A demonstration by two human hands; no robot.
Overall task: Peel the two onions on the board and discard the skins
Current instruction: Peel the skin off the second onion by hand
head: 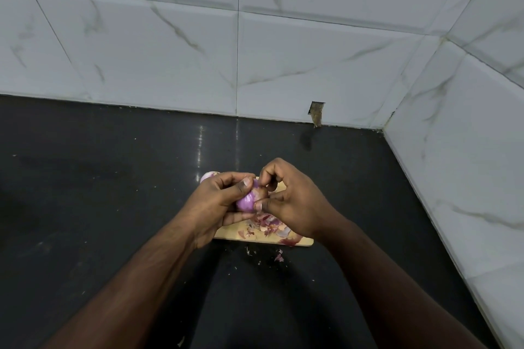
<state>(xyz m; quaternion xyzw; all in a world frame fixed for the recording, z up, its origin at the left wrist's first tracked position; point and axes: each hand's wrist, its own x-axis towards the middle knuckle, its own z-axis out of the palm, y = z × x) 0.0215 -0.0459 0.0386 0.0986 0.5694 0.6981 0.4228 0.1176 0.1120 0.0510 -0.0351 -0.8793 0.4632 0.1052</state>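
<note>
At centre frame we see our left hand [218, 201] cupping the half-peeled purple onion [247, 201] above the pale wooden board [304, 241], right hand [289, 201] pinching its skin, second onion [208, 176] behind, on the black worktop [99, 193].

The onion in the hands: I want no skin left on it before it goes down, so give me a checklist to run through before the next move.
1. Held firmly: ok, the left hand cups the onion.
2. Fully peeled: not ok, a brownish patch remains at its top, where the right hand pinches.
3. Other onion peeled: cannot tell, mostly hidden behind the left hand.
4. Skins discarded: not ok, they lie on the board.
5. Counter clean: not ok, scraps fell off the board.
</note>
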